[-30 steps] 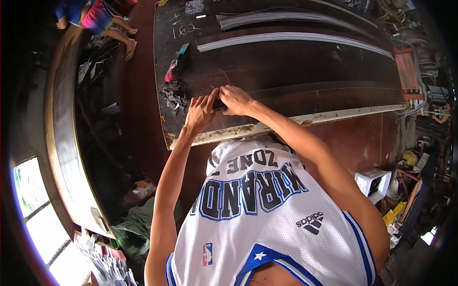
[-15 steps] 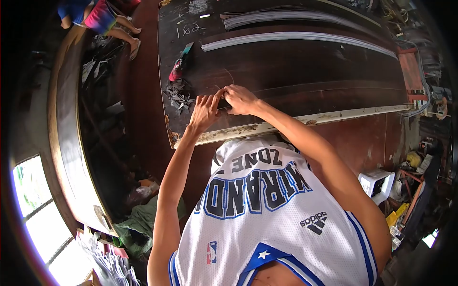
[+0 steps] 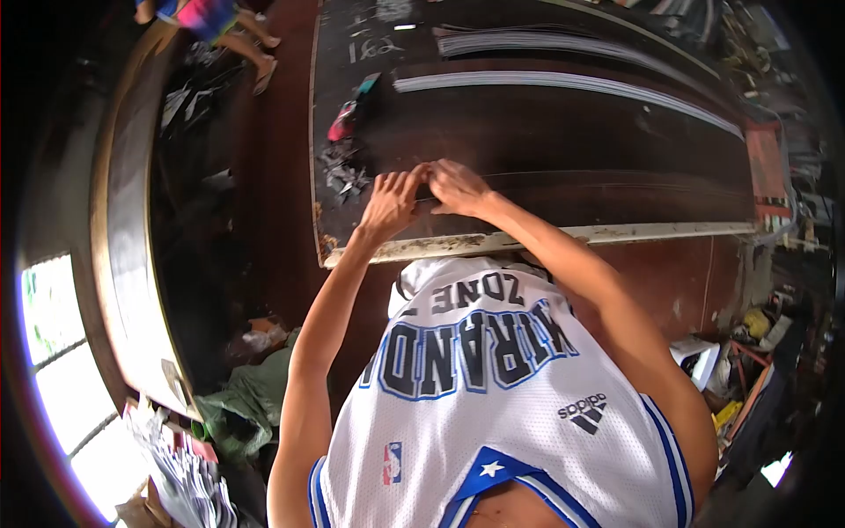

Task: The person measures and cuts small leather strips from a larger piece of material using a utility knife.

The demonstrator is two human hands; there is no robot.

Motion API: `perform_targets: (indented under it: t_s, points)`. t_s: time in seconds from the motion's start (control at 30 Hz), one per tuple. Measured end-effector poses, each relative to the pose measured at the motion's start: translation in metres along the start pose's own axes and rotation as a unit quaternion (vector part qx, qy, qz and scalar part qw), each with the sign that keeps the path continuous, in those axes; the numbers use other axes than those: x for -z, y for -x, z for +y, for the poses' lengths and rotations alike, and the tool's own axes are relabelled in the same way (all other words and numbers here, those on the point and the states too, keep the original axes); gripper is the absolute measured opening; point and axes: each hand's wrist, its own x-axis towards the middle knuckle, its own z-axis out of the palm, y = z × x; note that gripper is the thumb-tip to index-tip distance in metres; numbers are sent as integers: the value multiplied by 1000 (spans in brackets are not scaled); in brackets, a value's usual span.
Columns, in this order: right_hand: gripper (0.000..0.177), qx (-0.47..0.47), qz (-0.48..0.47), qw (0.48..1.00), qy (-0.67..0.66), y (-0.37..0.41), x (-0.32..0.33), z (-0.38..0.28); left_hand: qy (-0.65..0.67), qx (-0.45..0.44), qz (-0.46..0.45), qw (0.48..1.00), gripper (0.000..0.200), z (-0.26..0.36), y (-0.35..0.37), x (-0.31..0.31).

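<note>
My left hand (image 3: 392,204) rests low over the dark tabletop (image 3: 546,132) near its front edge, fingers bent and closed. Its fingertips meet those of my right hand (image 3: 459,189), which is curled and slightly blurred. Whatever is pinched between them is too small and hidden to name. Just left of my hands lies a pile of dark scraps (image 3: 346,180). Behind that pile is a tool with a pink-red handle (image 3: 341,121) and a teal part; blur hides its exact kind.
Two bundles of long thin strips, a nearer one (image 3: 563,81) and a farther one (image 3: 537,42), lie across the table. A pale worn edge strip (image 3: 616,232) runs along its front. Another person's legs (image 3: 251,53) show at upper left. A white plastic box (image 3: 700,359) sits at right.
The view has shifted, so the table sits further right in it. My hands stay together at the same spot; my right hand is more blurred. A thin curved piece above it no longer shows clearly.
</note>
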Motion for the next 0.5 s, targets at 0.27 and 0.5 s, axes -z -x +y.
perform_targets:
  t_s: [0.27,0.5]
  points:
    - [44,10,59,998,23,3,0,-4,41,108,-121,986,64,11,-14,25]
    - [32,2,131,991,11,2,-15,-4,196,118,-199,953,36,-31,-29,13]
